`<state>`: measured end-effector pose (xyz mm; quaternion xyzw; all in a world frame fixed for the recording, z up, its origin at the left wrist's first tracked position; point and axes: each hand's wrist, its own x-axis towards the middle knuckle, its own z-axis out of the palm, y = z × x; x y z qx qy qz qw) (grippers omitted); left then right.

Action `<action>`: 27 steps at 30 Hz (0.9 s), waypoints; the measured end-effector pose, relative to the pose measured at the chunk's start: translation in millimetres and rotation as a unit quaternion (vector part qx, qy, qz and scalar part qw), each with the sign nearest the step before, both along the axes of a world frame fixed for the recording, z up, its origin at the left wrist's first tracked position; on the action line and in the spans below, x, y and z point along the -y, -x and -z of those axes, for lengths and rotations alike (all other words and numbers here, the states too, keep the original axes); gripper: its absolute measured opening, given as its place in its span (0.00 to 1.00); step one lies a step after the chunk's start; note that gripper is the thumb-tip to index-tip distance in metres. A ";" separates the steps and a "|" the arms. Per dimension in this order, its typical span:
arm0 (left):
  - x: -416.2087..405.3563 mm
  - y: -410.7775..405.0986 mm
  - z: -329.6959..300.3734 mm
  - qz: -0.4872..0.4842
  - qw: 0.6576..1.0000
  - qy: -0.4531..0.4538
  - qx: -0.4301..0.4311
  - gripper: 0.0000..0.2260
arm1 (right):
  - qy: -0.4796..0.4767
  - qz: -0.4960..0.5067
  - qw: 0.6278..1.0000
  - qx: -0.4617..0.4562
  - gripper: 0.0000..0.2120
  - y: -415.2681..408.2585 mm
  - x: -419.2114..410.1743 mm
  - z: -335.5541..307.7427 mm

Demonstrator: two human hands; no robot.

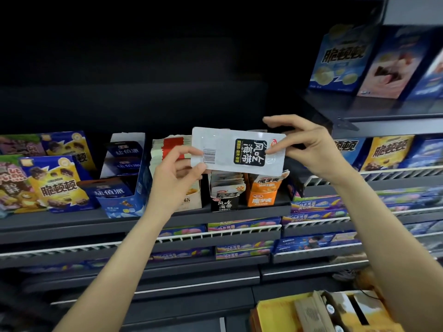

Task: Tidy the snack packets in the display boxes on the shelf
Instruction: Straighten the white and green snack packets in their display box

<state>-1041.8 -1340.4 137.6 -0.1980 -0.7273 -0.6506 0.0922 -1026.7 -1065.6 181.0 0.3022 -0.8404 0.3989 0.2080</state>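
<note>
The held packet [238, 151] hides the display boxes' [224, 198] upper contents.

A dark shelf [72, 224] carries a blue display box [124, 202], a cream box [191, 195], a black box [224, 203] and an orange box [262, 196] side by side, with yellow snack bags [57, 188] at its left end.

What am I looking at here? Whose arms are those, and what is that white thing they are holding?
The camera sits on a person's head, so you see their own two arms reaching out to a shop shelf. The left hand and right hand pinch the ends of a white snack packet, held sideways in the air. Just below it, on the shelf, stand small display boxes: a black box printed with the same words as the packet, and an orange box beside it. Blue and yellow snack bags stand to the left.
</note>
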 end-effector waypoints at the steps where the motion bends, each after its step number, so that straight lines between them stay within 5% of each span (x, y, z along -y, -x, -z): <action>1: 0.3 -0.1 0.5 -0.010 1.000 0.013 -0.024 0.11 | 0.002 -0.001 1.000 0.001 0.12 0.8 -0.3 1.4; 11: 2.3 2.6 -1.0 -0.034 0.997 0.036 -0.053 0.11 | -0.018 0.008 1.000 -0.021 0.09 3.8 -2.3 3.2; 20: -10.5 20.5 -7.3 0.000 1.000 0.008 0.013 0.07 | 0.112 0.060 0.992 -0.011 0.07 16.9 4.9 2.1; 27: -9.5 46.8 -4.5 -0.041 0.988 0.144 -0.037 0.10 | 0.186 0.179 0.965 0.052 0.03 37.7 10.2 5.2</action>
